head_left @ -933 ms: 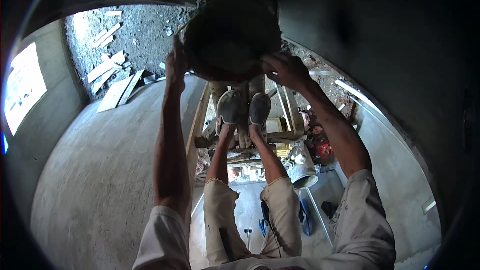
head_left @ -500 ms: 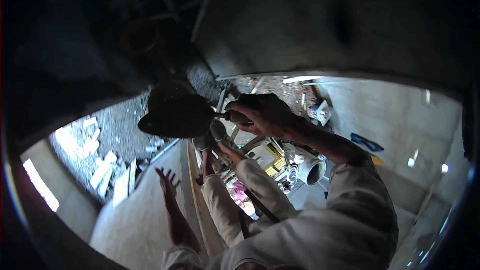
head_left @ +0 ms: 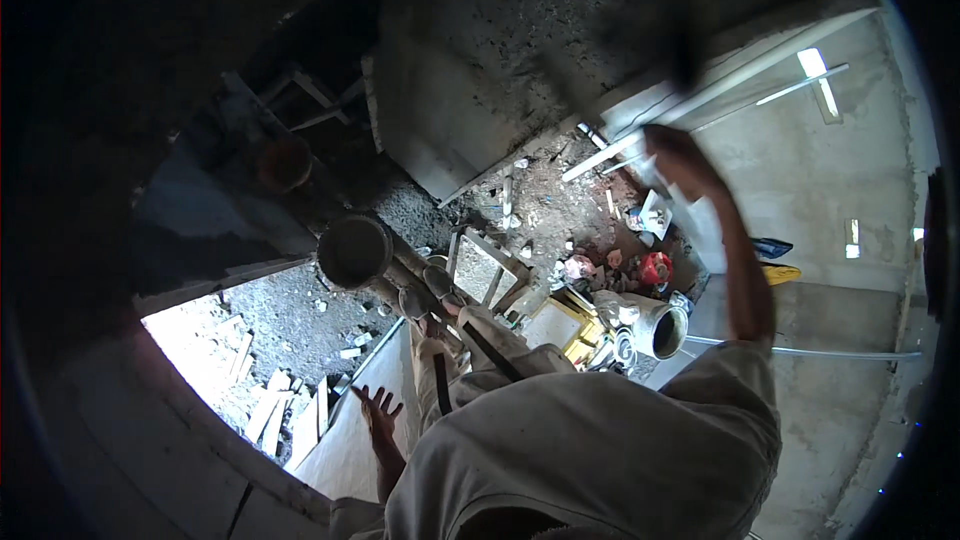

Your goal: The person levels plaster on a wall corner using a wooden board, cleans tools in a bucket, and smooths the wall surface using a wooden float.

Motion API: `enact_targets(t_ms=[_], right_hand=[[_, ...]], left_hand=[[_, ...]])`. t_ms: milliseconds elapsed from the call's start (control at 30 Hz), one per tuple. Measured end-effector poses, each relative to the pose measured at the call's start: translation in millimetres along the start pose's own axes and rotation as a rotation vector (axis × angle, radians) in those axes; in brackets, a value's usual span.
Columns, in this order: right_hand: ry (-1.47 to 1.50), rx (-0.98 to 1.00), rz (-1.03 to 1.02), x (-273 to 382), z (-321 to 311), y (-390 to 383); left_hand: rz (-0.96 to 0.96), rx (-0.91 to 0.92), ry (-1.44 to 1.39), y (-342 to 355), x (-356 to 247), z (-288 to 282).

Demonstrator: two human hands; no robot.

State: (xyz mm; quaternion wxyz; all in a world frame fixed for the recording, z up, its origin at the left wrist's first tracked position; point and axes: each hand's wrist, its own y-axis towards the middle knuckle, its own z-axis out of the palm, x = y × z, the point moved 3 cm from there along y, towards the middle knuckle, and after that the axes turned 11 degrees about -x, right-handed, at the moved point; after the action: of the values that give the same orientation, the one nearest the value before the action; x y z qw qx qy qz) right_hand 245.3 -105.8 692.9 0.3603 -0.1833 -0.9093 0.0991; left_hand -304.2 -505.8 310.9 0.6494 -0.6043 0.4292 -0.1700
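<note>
My right arm reaches out to the right, and my right hand [head_left: 680, 158] is raised beside the wall, smeared by motion. Its fingers are closed on the trowel, whose blade is only a dim blur against the dark surface. Low on the left, my left hand [head_left: 378, 412] is held out with fingers spread and nothing in it. Ahead of my feet stands a round bucket [head_left: 355, 252] with grey, mortar-like stuff inside. My shoes [head_left: 438, 280] rest on narrow boards beside it.
A second, reddish bucket [head_left: 285, 163] sits in shadow at the left. Below lie a wooden frame [head_left: 490, 270], a yellow crate [head_left: 580, 345], a pale cylindrical container [head_left: 660, 328] and a red bag [head_left: 655, 267]. Broken boards [head_left: 270, 410] litter the ground at lower left. A plastered wall [head_left: 830, 190] rises at right.
My right hand has swung right and away from above the bucket, taking the trowel with it. The view has shifted, so more ground and wall show. My left hand stays spread.
</note>
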Motion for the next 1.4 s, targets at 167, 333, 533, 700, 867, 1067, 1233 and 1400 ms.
enact_targets(t_ms=[167,333,533,700,867,1067,1233,1400], right_hand=[[-0.410,-0.733,-0.352,81.2,-238.5,-84.3],[-0.518,-0.750,-0.429,156.9,-202.8,-163.9],[-0.367,-0.158,-0.487,-4.7,43.8,-54.0],[-0.646,-0.303,-0.422,-120.7,81.8,15.2],[-0.522,-0.276,-0.477,-49.3,19.2,16.0],[-0.502,-0.401,-0.515,41.5,-85.9,-34.9],[-0.539,-0.633,-0.677,106.3,-157.7,-84.0],[-0.676,-0.818,-0.739,144.7,-124.9,-122.9]], left_hand=[[0.132,0.105,0.037,-8.6,-38.2,30.9],[0.072,0.216,0.268,4.8,-49.1,83.2],[0.063,0.199,0.627,16.3,23.4,48.8],[-0.041,0.049,0.569,-9.2,29.6,9.7],[-0.011,-0.149,0.515,-6.5,1.9,-62.4],[0.178,-0.008,0.326,3.4,-44.3,-22.6],[0.207,0.145,0.278,-3.6,-54.2,61.9],[0.213,0.133,0.362,-11.1,-64.2,59.5]])
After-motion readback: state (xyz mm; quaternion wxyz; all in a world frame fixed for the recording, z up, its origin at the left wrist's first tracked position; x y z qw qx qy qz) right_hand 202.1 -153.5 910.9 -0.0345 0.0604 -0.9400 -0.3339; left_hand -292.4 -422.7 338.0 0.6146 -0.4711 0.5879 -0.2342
